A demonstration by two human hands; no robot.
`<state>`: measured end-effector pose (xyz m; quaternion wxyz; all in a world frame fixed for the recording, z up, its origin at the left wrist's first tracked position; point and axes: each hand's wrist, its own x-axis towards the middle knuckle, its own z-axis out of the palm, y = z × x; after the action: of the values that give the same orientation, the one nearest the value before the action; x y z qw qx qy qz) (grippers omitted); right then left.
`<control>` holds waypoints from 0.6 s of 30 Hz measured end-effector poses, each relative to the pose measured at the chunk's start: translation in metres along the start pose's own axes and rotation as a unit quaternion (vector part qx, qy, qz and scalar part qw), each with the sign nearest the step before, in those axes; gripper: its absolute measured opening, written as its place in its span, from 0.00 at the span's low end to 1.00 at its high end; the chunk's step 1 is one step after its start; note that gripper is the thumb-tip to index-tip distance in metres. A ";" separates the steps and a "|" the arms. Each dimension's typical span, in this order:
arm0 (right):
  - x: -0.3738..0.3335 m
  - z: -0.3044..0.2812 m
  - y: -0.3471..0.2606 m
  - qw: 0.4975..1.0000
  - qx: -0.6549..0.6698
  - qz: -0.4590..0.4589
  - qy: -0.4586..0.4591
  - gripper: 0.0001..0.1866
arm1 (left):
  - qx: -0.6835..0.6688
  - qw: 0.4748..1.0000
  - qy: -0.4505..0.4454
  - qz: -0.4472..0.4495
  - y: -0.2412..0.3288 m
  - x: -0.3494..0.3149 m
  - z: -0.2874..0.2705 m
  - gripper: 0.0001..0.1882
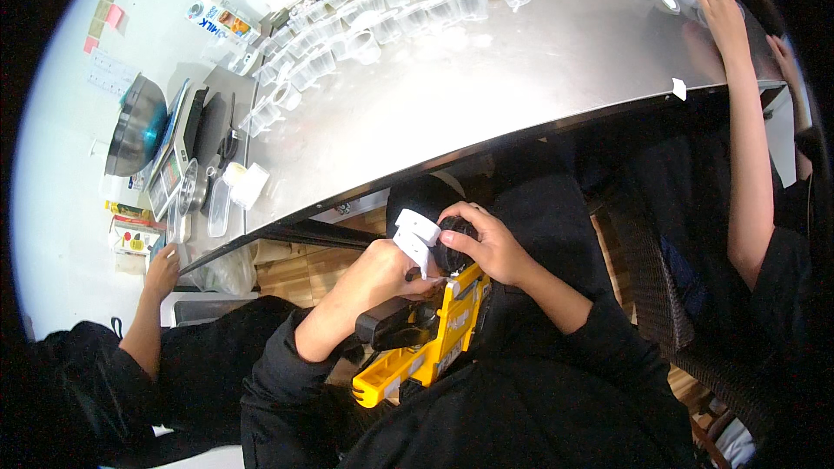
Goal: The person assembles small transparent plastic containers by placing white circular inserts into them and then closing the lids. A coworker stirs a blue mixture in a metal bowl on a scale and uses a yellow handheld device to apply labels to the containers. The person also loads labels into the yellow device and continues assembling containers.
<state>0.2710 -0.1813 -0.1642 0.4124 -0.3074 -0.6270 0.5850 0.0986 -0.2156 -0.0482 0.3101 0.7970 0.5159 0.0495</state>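
In my lap, below the table edge, is a yellow and black price label gun [460,317], tilted with its yellow handle toward my body. My left hand [365,278] is closed round its upper end, fingers partly hidden. A white label strip [417,230] loops up beside that hand's knuckles. From the other side, my right hand [495,247] grips a dark round part [456,241] at the top of the gun, thumb in front and fingers curled over it. Whether the strip runs into the gun is hidden.
Rows of clear plastic cups [400,13] stand on the steel table [434,87]. A milk carton [221,22], steel bowl [139,126] and scale [174,152] are at left. Co-workers' hands show left [161,274] and right [721,17], the right one at more cups.
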 end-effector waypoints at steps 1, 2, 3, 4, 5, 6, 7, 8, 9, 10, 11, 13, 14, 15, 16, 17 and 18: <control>0.000 -0.001 0.000 1.000 -0.001 0.001 0.000 0.23 | 0.009 1.000 0.006 0.004 0.000 0.000 0.000 0.07; 0.001 -0.001 0.001 1.000 0.000 0.004 -0.001 0.23 | 0.026 1.000 0.007 0.006 0.000 -0.001 0.001 0.08; 0.001 -0.002 0.001 1.000 0.003 0.015 -0.006 0.24 | 0.005 1.000 0.018 0.013 0.000 -0.003 0.002 0.08; 0.001 -0.003 0.001 1.000 -0.006 0.008 -0.010 0.22 | -0.009 1.000 0.025 0.018 0.000 -0.005 0.002 0.09; 0.000 -0.003 0.001 1.000 -0.012 0.011 -0.019 0.21 | -0.024 0.999 0.029 0.020 -0.001 -0.008 0.003 0.09; 0.000 -0.004 0.001 0.999 -0.018 0.018 -0.027 0.19 | -0.014 0.999 0.026 0.026 -0.002 -0.010 0.003 0.10; 0.000 -0.004 0.001 0.999 -0.016 0.015 -0.030 0.19 | -0.006 0.999 0.021 0.030 -0.003 -0.011 0.003 0.10; 0.000 -0.005 0.000 0.999 -0.014 0.016 -0.032 0.19 | 0.008 0.999 0.012 0.034 -0.005 -0.013 0.004 0.11; 0.000 -0.005 0.000 0.999 -0.009 0.018 -0.035 0.19 | -0.012 0.999 0.020 0.039 -0.007 -0.014 0.004 0.11; 0.000 -0.005 -0.001 0.999 -0.014 0.018 -0.034 0.19 | -0.025 0.998 0.025 0.045 -0.008 -0.015 0.005 0.12; 0.001 -0.006 -0.001 0.999 -0.016 0.017 -0.034 0.19 | -0.038 0.998 0.030 0.051 -0.010 -0.016 0.006 0.13; 0.001 -0.006 -0.002 0.999 -0.019 0.015 -0.037 0.19 | -0.035 0.998 0.035 0.045 -0.012 -0.019 0.010 0.13; 0.002 -0.007 -0.002 0.999 -0.021 0.013 -0.040 0.19 | -0.031 0.998 0.033 0.038 -0.013 -0.019 0.012 0.14; 0.002 -0.006 -0.002 0.999 -0.023 0.009 -0.039 0.18 | -0.033 0.995 0.058 0.069 -0.015 -0.019 0.013 0.14; 0.002 -0.006 -0.002 0.999 -0.020 0.012 -0.032 0.20 | -0.032 0.992 0.077 0.097 -0.016 -0.019 0.015 0.15; 0.002 -0.005 -0.001 1.000 -0.016 0.012 -0.023 0.21 | -0.031 0.987 0.096 0.124 -0.017 -0.019 0.016 0.16; 0.002 -0.005 -0.001 1.000 -0.011 0.014 -0.016 0.22 | -0.027 0.990 0.090 0.108 -0.018 -0.021 0.017 0.16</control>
<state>0.2744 -0.1779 -0.1630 0.3906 -0.3110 -0.6355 0.5890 0.0817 -0.2357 -0.0663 0.2769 0.8317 0.4508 0.1684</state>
